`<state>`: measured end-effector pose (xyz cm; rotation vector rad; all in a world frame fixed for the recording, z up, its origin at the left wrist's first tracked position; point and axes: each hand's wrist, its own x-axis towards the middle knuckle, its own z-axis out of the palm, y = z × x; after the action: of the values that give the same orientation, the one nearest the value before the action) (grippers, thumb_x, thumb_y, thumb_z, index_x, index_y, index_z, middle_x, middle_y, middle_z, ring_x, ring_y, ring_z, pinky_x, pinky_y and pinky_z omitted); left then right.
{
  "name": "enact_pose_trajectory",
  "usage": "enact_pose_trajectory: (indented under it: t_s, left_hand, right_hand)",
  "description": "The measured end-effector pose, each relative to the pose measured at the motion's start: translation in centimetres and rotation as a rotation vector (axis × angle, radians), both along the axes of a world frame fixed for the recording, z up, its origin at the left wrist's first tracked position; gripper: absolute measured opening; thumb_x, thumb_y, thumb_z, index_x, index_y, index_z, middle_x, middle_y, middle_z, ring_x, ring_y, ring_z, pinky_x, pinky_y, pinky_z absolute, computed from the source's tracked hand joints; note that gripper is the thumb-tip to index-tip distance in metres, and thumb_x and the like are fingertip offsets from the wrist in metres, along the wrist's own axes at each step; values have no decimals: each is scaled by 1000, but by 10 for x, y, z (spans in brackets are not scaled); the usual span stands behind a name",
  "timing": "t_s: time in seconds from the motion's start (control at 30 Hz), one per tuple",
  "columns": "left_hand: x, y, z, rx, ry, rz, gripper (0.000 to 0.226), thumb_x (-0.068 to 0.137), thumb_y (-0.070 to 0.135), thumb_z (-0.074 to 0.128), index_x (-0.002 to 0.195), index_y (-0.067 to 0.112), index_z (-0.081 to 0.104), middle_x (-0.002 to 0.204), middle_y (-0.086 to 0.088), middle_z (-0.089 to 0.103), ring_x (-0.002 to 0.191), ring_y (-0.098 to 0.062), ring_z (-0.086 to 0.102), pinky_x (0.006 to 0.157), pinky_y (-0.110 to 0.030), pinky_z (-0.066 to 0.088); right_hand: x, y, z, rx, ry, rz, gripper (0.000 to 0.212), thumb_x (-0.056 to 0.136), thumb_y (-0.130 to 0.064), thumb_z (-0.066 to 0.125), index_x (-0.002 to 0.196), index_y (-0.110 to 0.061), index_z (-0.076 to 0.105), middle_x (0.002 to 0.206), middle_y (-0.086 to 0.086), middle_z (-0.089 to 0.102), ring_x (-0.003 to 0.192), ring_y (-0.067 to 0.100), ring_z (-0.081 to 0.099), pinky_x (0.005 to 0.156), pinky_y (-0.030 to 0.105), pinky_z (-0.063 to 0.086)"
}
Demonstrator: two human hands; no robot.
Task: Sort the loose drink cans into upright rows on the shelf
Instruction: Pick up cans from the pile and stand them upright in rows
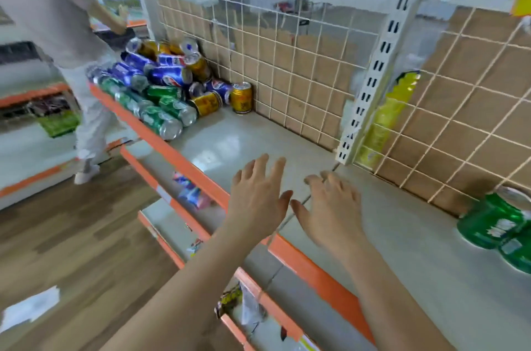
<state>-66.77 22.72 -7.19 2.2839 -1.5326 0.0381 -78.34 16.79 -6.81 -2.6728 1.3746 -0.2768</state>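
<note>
A heap of loose drink cans [161,83] lies on its side at the far left of the grey shelf [247,143]: blue, green and gold ones, piled on each other. One gold can [241,97] stands upright beside the heap, against the back grid. My left hand [257,195] and my right hand [330,204] hover side by side above the bare middle of the shelf, fingers spread, holding nothing. Both are well short of the cans.
A white wire grid [287,68] backs the shelf, with a slotted upright post [367,91]. Green bottles [500,221] sit at the right; a yellow bottle [385,117] stands behind the post. An orange rail [178,155] edges the shelf. A person in white [66,43] stands at left.
</note>
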Motion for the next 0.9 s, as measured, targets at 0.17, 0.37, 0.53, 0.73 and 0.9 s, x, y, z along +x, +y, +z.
enact_pose_trajectory:
  t_s: [0.17,0.37,0.53,0.73,0.9]
  left_hand:
    - [66,21,1,-8,9,122,63,93,42,46,147,25,19,154,-7,21,139,-29,22,110,-40,24]
    - [141,26,-3,31,-22,207,61,93,42,46,146,24,21,150,-8,26,135,-29,28,106,-40,30]
    - [211,2,-6,48,-78,217,58,90,40,51,141,22,31,143,-6,33,130,-29,35,100,-38,34]
    - [293,-57,1,81,-96,203,55,90,36,52,139,21,33,140,-9,38,127,-31,38,99,-37,34]
    - [344,-106,0,101,-79,170,61,91,43,48,144,23,25,144,-9,35,130,-31,34,106,-41,31]
  right_hand:
    - [75,2,-1,-3,-12,119,53,89,-51,47,135,-25,42,145,6,34,135,27,29,111,46,24]
    - [157,-10,-4,1,-26,201,52,90,-52,47,133,-23,44,142,7,37,132,29,33,109,45,27]
    - [228,-42,-9,-1,-44,205,53,89,-52,48,133,-22,44,139,7,39,129,29,35,107,43,28]
    - [298,-95,-4,31,-35,157,48,88,-51,50,126,-22,47,130,7,43,123,29,39,98,40,34]
    - [326,-135,-5,54,-20,75,49,88,-49,51,127,-22,46,131,7,43,121,29,39,97,40,36]
